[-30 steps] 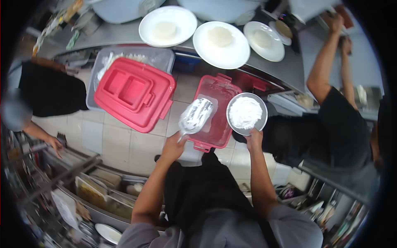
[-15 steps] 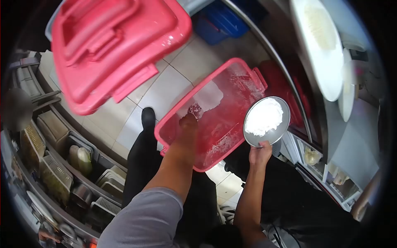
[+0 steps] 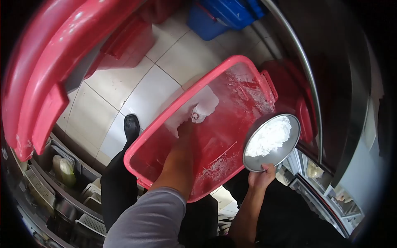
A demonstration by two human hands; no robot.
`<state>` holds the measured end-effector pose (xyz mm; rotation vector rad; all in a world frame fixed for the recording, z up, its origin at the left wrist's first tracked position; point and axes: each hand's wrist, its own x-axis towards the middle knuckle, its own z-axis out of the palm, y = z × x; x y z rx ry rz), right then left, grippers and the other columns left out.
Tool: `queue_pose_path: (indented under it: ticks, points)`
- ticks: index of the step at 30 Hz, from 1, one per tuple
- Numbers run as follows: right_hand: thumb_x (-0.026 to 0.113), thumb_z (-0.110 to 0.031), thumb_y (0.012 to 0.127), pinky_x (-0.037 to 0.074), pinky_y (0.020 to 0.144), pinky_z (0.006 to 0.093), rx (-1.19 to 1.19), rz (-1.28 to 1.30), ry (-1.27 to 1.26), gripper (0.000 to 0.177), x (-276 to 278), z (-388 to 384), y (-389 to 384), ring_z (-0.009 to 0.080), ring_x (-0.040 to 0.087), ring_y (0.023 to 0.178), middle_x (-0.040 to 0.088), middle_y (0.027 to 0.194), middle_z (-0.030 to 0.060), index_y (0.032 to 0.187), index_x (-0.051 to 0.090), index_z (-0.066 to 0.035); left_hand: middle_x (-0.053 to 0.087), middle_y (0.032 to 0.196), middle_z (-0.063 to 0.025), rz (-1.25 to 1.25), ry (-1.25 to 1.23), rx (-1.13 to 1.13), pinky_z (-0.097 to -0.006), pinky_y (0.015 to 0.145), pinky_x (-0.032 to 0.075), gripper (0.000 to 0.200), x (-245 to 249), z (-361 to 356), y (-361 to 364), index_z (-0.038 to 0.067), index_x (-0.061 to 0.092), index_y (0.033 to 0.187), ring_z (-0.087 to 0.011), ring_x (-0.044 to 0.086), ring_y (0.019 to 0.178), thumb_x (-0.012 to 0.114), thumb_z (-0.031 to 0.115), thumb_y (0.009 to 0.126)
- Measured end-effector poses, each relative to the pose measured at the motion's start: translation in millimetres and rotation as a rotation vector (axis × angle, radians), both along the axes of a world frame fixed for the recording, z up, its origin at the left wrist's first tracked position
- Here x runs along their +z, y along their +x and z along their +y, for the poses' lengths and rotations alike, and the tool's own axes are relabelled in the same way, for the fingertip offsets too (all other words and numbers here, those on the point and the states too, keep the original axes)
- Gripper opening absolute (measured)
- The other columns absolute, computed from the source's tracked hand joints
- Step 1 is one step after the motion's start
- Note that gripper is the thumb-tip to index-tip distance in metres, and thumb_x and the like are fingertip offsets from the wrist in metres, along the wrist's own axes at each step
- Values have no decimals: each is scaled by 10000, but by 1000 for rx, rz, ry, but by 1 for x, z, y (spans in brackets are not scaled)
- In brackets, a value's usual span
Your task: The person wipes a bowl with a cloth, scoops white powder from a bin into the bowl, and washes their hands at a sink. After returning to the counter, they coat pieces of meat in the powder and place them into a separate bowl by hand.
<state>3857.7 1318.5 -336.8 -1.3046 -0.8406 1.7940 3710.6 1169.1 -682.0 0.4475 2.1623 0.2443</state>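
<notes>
My left hand (image 3: 187,129) reaches down inside a red bin (image 3: 188,99), beside the white powder (image 3: 206,102) at its far left side. The fingers are dark and blurred, partly lost against the powder, so their shape does not show. To the right, my right hand (image 3: 261,177) grips the near rim of a metal bowl (image 3: 279,155). A heap of white powder (image 3: 269,136) lies in the bowl, which is tilted and held over the bin's right edge. More powder streaks the bin's red bottom and walls.
A large red lid (image 3: 62,53) fills the upper left, with another red bin (image 3: 130,45) behind it. A blue container (image 3: 209,20) stands on the tiled floor at the top. A curved metal rail (image 3: 306,62) runs along the right. Trays (image 3: 91,225) sit at lower left.
The bowl, still in my right hand, is lower in view and tilted differently. The view has shifted; the bin looks larger, and the red lid sits farther left. My left hand remains in the bin.
</notes>
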Motion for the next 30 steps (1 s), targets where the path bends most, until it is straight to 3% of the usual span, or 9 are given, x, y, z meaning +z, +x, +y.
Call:
queue_pose_path:
  ticks: [3, 5, 12, 14, 17, 19, 23, 27, 30]
  points:
    - [474, -7, 683, 432, 1037, 444, -12, 1, 18, 634, 8, -4, -15, 303, 558, 1140, 558, 1186, 150, 1314, 434, 37, 671, 976, -233, -123, 114, 52, -508, 806, 520, 319, 4, 29, -5, 68, 549, 1130, -406, 656, 948, 529, 318, 932]
    - [474, -6, 690, 437, 1032, 440, -23, -7, 20, 622, 6, -2, -13, 298, 562, 1134, 562, 1178, 147, 1310, 437, 38, 681, 929, -214, 16, 205, 54, -509, 780, 527, 302, -1, 50, -2, 52, 545, 1105, -395, 668, 916, 541, 295, 925]
    - [482, -9, 713, 451, 1019, 424, -47, 42, 11, 583, -2, -6, -12, 280, 569, 1132, 573, 1184, 135, 1294, 463, 28, 661, 967, -259, -93, 243, 48, -532, 816, 494, 296, 43, 31, -14, 34, 516, 1149, -434, 636, 946, 518, 253, 951]
    - [489, -35, 718, 441, 1051, 461, -3, 31, 22, 574, 4, -3, -18, 303, 573, 1169, 574, 1249, 146, 1286, 480, 48, 664, 955, -250, -131, 324, 28, -519, 798, 498, 309, 73, 23, -19, 50, 512, 1152, -435, 635, 928, 524, 288, 954]
    - [480, -7, 700, 512, 965, 493, -51, 24, -20, 616, 30, -7, -27, 322, 586, 1146, 560, 1255, 154, 1313, 453, 33, 666, 1004, -242, -228, 301, -45, -524, 860, 476, 347, 129, 14, -32, 66, 503, 1190, -417, 631, 983, 515, 323, 957]
    - [467, 11, 682, 546, 900, 534, -67, -19, -43, 650, 45, -7, -23, 353, 590, 1127, 542, 1265, 170, 1331, 430, 27, 668, 995, -242, -198, 339, -52, -524, 856, 477, 364, 172, 2, -39, 68, 501, 1207, -421, 629, 985, 521, 331, 955]
    - [434, 32, 684, 527, 904, 580, -99, -34, 16, 731, 90, -7, -21, 378, 530, 1187, 448, 1336, 190, 1408, 338, -5, 668, 978, -246, -136, 464, -91, -523, 837, 482, 388, 247, -28, -54, 75, 508, 1223, -424, 629, 977, 535, 349, 949]
    - [442, 24, 682, 524, 906, 569, -124, -90, 70, 698, 111, -5, -12, 372, 537, 1180, 491, 1300, 174, 1378, 388, -10, 661, 967, -260, -108, 497, -76, -534, 817, 476, 390, 330, -62, -67, 72, 516, 1207, -434, 628, 958, 539, 362, 946]
    - [429, 27, 697, 519, 905, 579, -123, -135, 79, 687, 108, -4, -4, 379, 541, 1167, 489, 1301, 178, 1381, 380, -6, 653, 959, -274, -82, 547, -108, -533, 800, 474, 377, 361, -101, -69, 56, 518, 1188, -453, 618, 945, 547, 345, 947]
